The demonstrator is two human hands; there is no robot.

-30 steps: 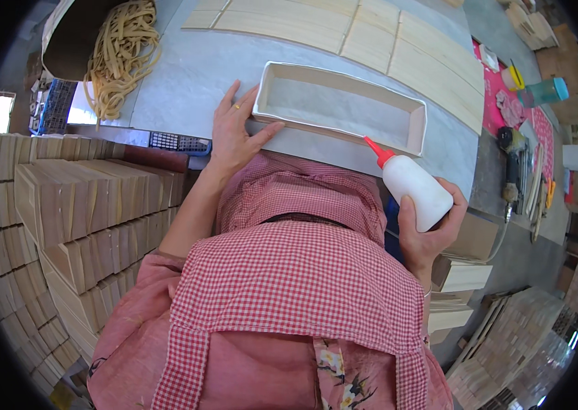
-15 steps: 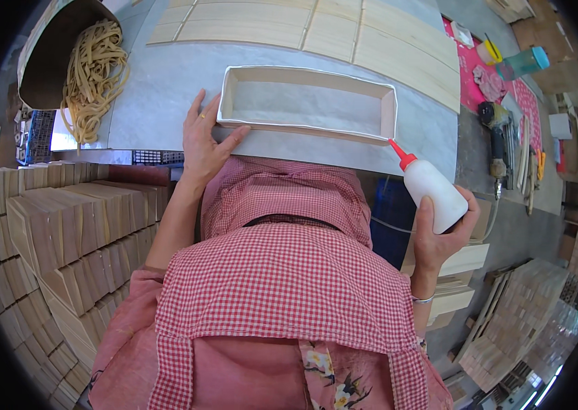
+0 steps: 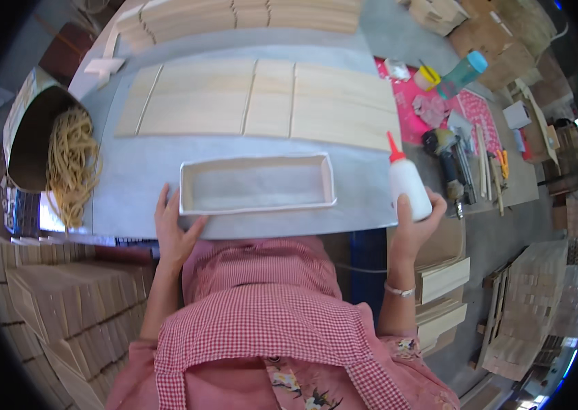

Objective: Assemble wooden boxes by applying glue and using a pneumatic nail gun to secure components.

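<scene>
A shallow rectangular wooden frame (image 3: 258,207) lies on the grey tabletop near its front edge, with a white line of glue along its upper rim. My left hand (image 3: 174,232) holds its near left corner, thumb along the front side and fingers by the left end. In my right hand (image 3: 417,225) is a white squeeze bottle (image 3: 410,188) with a red pointed nozzle. The bottle stands nearly upright, tip up, to the right of the frame and apart from it. Beyond the frame lie flat pale wooden boards (image 3: 213,99) side by side.
A tipped container (image 3: 25,137) spilling tan rubber bands (image 3: 73,164) sits at the left. More boards (image 3: 302,15) lie at the back. On the right are a pink cloth (image 3: 408,102), a teal bottle (image 3: 463,74) and an air tool (image 3: 447,160). Stacked wood pieces (image 3: 80,294) stand lower left.
My right hand has lifted the glue bottle away from the frame's near right corner and turned its nozzle upward. The view has shifted, showing more of the table's far side.
</scene>
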